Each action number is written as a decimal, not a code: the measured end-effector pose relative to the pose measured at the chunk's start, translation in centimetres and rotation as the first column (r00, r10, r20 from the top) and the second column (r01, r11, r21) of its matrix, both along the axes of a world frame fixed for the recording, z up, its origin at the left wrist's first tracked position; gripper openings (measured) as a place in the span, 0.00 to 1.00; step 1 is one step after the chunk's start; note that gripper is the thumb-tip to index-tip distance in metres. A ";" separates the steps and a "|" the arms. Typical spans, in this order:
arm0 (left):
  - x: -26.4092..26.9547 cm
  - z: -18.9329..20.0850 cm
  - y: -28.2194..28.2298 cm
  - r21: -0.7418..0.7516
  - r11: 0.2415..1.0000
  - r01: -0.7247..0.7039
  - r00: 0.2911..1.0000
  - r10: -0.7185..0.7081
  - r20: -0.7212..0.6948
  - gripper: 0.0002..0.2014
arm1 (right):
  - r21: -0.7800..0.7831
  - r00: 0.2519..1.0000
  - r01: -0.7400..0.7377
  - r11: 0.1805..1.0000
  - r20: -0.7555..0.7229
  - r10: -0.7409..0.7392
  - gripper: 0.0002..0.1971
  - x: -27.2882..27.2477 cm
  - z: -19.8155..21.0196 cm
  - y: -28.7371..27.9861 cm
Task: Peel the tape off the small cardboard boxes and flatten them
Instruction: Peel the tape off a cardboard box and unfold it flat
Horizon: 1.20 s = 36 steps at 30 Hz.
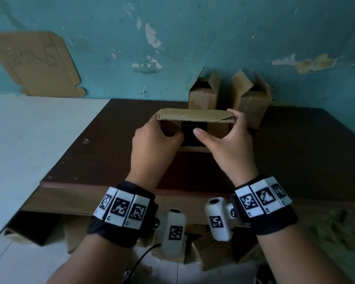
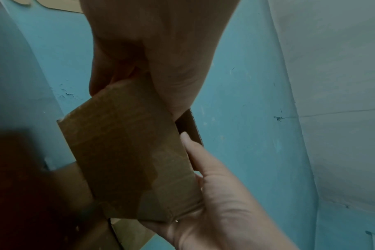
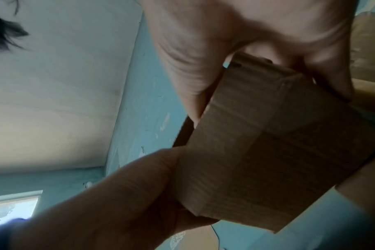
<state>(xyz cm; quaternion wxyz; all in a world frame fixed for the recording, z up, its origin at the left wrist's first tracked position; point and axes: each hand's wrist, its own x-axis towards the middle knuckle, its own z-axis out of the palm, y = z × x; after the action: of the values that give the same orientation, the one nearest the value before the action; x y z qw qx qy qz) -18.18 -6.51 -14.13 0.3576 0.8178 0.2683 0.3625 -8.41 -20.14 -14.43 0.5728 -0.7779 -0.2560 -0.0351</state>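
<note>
Head view shows both hands grasping one small cardboard box [image 1: 195, 124] above the dark table [image 1: 295, 152]: the left hand [image 1: 154, 140] curls round its left end, the right hand [image 1: 232, 140] round its right end. Tape [image 2: 126, 152] covers the underside, and two open boxes [image 1: 230, 95] stand just behind at the wall.

You have three small cardboard boxes on the bench [image 1: 295, 152]: one held box [image 1: 195, 116] and two open boxes [image 1: 203, 93] [image 1: 251, 97] behind it. One flattened cardboard sheet [image 1: 37, 64] leans on the wall.
</note>
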 end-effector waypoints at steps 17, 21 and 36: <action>0.1 0.3 0.0 0.046 0.998 -0.051 0.998 0.053 -0.045 0.10 | -0.036 0.987 0.136 0.990 0.092 -0.132 0.36 0.3 -0.5 0.4; 0.0 0.3 0.0 0.043 0.998 -0.050 0.997 0.053 -0.065 0.09 | -0.042 0.989 0.130 0.991 0.079 -0.126 0.36 0.3 -0.4 0.3; -0.2 0.0 -0.2 0.132 0.991 0.004 0.989 0.015 -0.147 0.13 | -0.087 0.983 0.167 0.982 0.095 -0.159 0.34 0.2 -0.4 0.2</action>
<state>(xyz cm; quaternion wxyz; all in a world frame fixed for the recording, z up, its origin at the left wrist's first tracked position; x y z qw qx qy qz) -18.37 -6.76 -14.09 0.2810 0.8634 0.2718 0.3189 -8.19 -19.89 -14.82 0.5189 -0.8202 -0.2174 -0.1038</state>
